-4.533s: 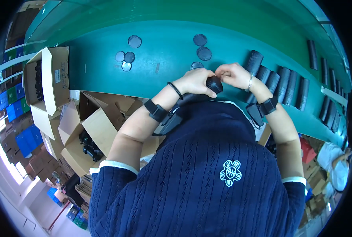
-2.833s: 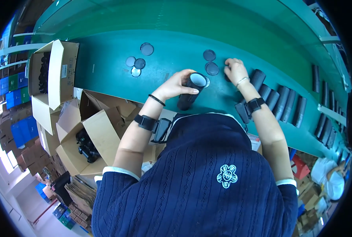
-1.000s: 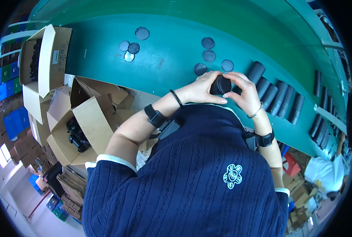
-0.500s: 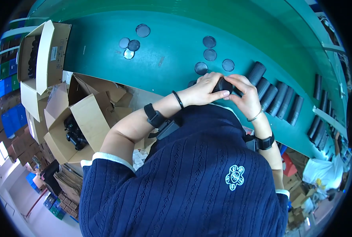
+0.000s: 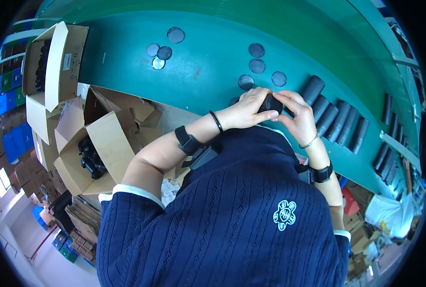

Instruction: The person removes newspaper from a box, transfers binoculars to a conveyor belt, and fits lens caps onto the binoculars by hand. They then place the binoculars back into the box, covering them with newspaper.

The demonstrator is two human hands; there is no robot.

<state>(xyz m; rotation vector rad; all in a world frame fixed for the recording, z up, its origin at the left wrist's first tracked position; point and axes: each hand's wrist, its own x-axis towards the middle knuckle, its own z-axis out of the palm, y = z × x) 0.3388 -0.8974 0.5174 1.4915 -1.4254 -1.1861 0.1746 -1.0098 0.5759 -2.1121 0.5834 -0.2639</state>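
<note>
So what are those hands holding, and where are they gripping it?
Both hands, left and right, grip one black tube around its capped end.

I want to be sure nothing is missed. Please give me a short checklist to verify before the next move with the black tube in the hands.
1. Both hands on the piece: left hand and right hand hold the black tube between them. Ok.
2. Grip secure: fingers wrap its end. Ok.
3. Cap seated on the tube: hidden by the fingers. Cannot tell.
4. Loose round caps in reach on the green table. Ok.
5. Row of black tubes lies at the right, apart from the hands. Ok.
</note>
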